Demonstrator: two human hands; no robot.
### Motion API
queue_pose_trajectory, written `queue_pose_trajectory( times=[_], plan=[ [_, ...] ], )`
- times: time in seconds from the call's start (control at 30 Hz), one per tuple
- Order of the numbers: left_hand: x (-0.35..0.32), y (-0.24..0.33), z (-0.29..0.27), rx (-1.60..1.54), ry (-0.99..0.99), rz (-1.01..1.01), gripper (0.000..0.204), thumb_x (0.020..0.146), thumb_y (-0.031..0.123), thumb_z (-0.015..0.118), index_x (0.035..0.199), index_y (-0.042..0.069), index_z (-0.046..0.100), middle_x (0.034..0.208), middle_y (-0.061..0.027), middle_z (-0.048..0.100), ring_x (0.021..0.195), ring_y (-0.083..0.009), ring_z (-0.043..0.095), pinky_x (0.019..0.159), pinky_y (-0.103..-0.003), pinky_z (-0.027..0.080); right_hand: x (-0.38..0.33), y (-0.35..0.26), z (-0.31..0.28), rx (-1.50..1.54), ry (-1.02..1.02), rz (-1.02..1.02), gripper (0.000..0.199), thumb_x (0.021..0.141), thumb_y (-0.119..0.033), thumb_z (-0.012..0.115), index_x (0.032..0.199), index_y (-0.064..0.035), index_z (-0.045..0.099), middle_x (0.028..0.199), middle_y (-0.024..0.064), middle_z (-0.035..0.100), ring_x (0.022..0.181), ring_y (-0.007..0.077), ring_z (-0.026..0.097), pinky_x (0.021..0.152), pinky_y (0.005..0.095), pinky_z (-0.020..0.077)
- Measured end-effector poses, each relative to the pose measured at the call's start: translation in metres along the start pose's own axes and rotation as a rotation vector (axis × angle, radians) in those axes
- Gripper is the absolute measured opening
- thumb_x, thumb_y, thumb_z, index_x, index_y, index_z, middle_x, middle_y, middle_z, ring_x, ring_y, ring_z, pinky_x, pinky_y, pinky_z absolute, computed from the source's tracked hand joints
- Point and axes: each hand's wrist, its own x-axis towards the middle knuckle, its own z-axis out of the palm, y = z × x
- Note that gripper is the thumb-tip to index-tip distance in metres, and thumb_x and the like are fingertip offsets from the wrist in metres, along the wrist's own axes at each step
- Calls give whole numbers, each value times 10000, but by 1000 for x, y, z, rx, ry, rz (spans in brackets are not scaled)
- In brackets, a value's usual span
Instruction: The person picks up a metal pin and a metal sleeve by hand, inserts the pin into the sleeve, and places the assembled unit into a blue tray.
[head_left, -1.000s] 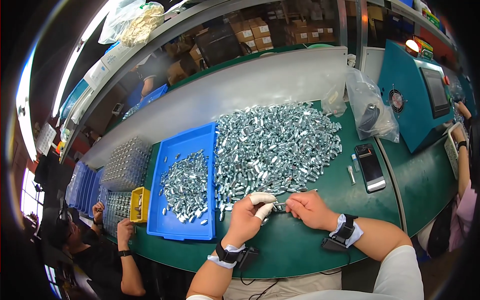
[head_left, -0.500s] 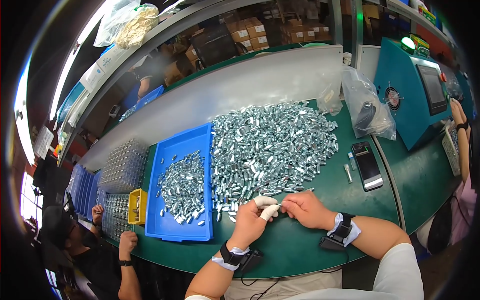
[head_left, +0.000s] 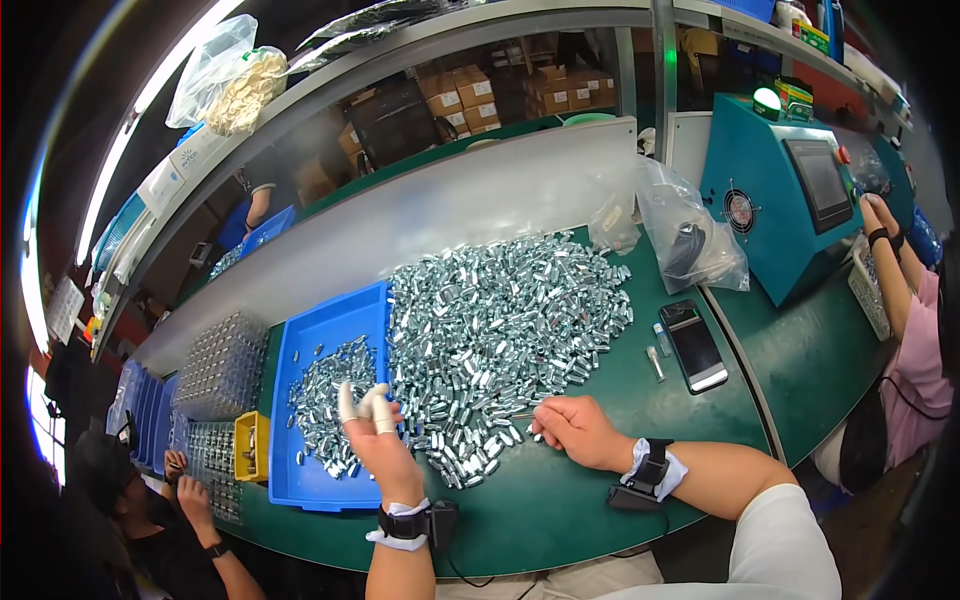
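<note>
We see a heap of small shiny metal parts [head_left: 500, 320] spread on the green table [head_left: 800, 350], some in the blue tray [head_left: 300, 345]. Our left hand [head_left: 375, 440] hovers over the tray, white-capped fingers [head_left: 365, 403] loosely spread, empty. Our right hand [head_left: 575, 430] rests curled at the heap's edge; we cannot tell what it pinches.

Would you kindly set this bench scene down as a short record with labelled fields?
Surface: green workbench
Left hand: left hand raised over the edge of the blue plastic tray, white finger cots on its fingertips; what it grips cannot be told
Right hand: right hand closed, resting at the near edge of the heap of small shiny metal cylinders
Tray contents: a smaller pile of the same cylinders
Nearby: black smartphone, clear plastic bag, teal machine with screen, small yellow bin
</note>
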Motion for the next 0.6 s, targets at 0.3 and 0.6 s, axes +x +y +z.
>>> queue_pose_trajectory(
  times=[0.3,0.6],
  plan=[
    [-33,1,32,776,-1106,520,443,711,122,804,1132,87,669,1127,-135,647,1053,-334,606,962,-417,451,5,5,-2,39,36,14,316,1026,-214,476,835,-14,629,627,-15,556,561,44,485,522,215,398],
    [-22,-12,25,610,-800,191,265,718,28,771,972,74,708,922,-59,678,942,-291,589,841,-400,465,11,4,-3,21,18,-3,373,1043,-287,469,838,-13,620,608,-14,536,556,46,466,521,214,388]
  ],
)
